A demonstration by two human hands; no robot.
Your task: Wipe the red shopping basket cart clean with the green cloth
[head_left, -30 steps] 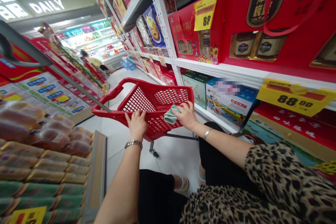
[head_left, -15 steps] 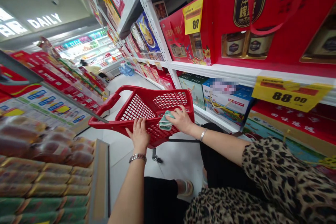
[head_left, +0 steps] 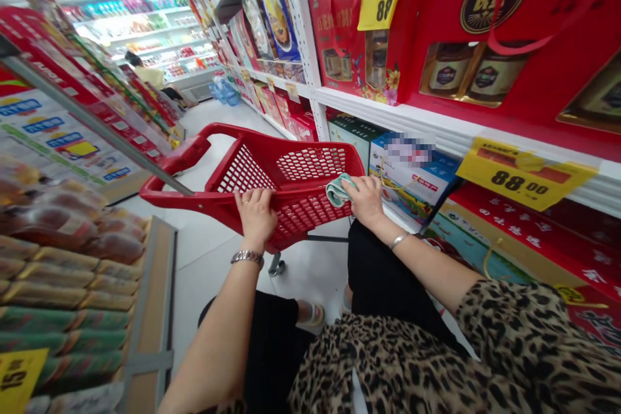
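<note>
A red plastic shopping cart (head_left: 301, 197) stands across the aisle in front of me, its inside showing bare mesh walls. My left hand (head_left: 257, 215) grips the cart's near rim, fingers bent over the top edge and thumb on the outer side. In my right hand (head_left: 367, 200) is a folded pale green cloth (head_left: 338, 191), pressed against the near rim close to the cart's right end. The fingertips of that hand are partly hidden by the cloth.
White shelving (head_left: 310, 94) with red gift boxes (head_left: 359, 45) and yellow price tags runs along the right. At left, a display stand (head_left: 150, 310) holds packaged food. A metal pole (head_left: 116, 132) slants in front of the cart's handle. Farther off, a person (head_left: 148, 74) is low by lit shelves.
My right hand has slid the cloth along the rim toward the cart's right end. My left hand stays on the rim, with its fingers now bent over it. The view has shifted.
</note>
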